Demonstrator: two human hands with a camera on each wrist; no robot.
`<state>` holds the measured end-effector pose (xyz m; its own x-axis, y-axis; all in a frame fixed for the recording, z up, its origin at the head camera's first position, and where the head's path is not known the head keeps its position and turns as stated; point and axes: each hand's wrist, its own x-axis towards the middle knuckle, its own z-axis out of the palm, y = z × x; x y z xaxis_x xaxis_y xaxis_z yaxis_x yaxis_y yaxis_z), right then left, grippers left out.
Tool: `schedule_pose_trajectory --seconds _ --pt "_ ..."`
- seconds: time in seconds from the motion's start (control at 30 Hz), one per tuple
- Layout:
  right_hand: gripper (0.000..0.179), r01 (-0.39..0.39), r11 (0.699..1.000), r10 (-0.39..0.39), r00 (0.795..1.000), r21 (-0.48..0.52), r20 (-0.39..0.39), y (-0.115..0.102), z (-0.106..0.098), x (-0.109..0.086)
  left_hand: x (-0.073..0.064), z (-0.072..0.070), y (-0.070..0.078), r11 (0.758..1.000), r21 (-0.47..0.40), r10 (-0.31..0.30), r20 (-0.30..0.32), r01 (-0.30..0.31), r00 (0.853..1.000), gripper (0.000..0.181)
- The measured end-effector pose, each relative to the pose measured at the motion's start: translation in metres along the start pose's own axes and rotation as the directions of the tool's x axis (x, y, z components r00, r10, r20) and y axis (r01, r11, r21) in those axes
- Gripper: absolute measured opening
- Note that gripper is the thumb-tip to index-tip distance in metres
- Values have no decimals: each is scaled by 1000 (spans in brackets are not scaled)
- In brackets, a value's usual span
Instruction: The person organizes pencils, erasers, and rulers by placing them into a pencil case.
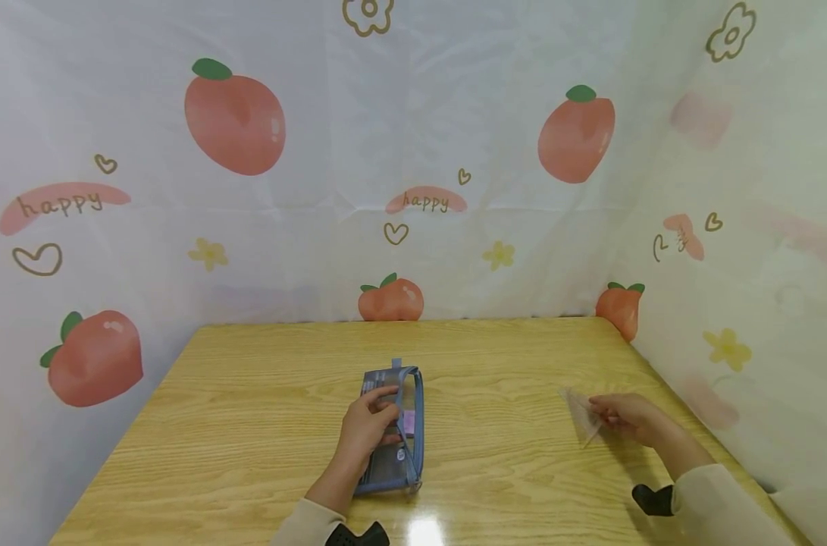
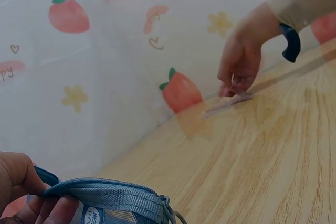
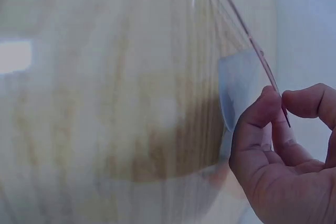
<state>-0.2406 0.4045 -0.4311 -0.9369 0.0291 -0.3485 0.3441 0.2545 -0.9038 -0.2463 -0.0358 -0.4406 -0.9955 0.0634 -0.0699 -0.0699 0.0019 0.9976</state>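
Observation:
A blue-grey zip pencil case (image 1: 388,476) lies upright-on in the middle of the table, its zipped mouth gaping along the right side. My left hand (image 1: 364,431) lies over it, and in the left wrist view the thumb and fingers pinch the case's edge strip (image 2: 113,195). Inside the mouth a small purple item (image 1: 409,423) shows. To the right, my right hand (image 1: 628,418) pinches a thin, clear set square (image 1: 580,415) by one part, low over the table. The right wrist view catches that plate nearly edge-on between thumb and fingertips.
The wood-grain table (image 1: 263,394) meets a white curtain (image 1: 304,250) printed with peaches at the back and sides. A bright light reflection (image 1: 425,529) shows at the table's front. Dark straps (image 1: 652,500) circle both wrists.

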Motion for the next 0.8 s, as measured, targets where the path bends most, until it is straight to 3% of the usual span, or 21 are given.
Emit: schedule_pose_trajectory --seconds 0.23,0.47,0.8 --pt "32 51 997 -56 996 62 74 4 8 -3 -2 0 1 1000 -5 6 20 -6 1000 46" --pt "35 83 988 -110 973 133 204 -5 29 0 -2 0 -1 1000 -9 0 17 0 1000 45" --pt "45 108 980 -153 947 168 284 -9 64 7 -1 -1 0 1000 -14 2 10 -2 1000 46"
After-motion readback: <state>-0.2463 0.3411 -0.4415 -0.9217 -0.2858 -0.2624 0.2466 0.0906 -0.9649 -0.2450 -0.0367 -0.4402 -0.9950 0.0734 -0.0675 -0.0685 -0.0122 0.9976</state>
